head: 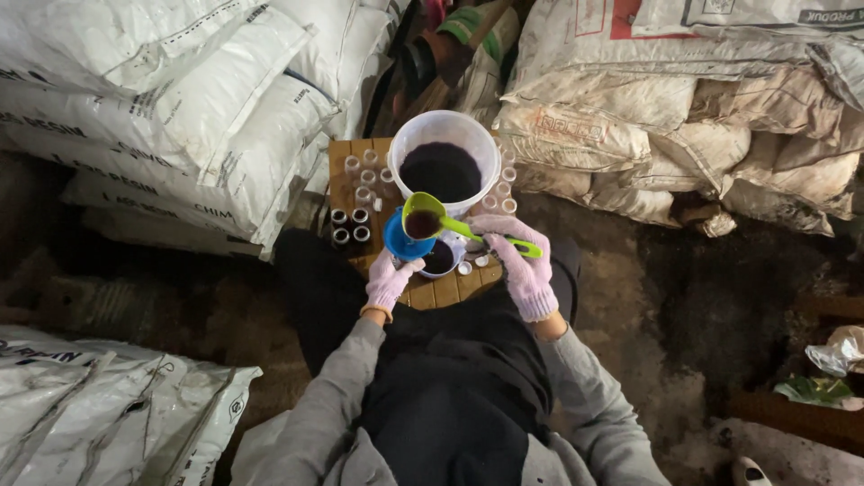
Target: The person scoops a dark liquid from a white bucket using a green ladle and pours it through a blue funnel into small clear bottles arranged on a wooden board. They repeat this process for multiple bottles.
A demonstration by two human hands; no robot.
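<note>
Under the green scoop [425,217], blue funnel [402,241] half-hidden.

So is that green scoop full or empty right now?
Full. The green scoop, held by the right hand, has dark liquid in its bowl, poised over the blue funnel that the left hand steadies.

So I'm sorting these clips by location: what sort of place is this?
Probably a storeroom or small workshop. White woven sacks are stacked on both sides, the floor is bare and dirty, and a low wooden board serves as a bench for small vials and a bucket.
</note>
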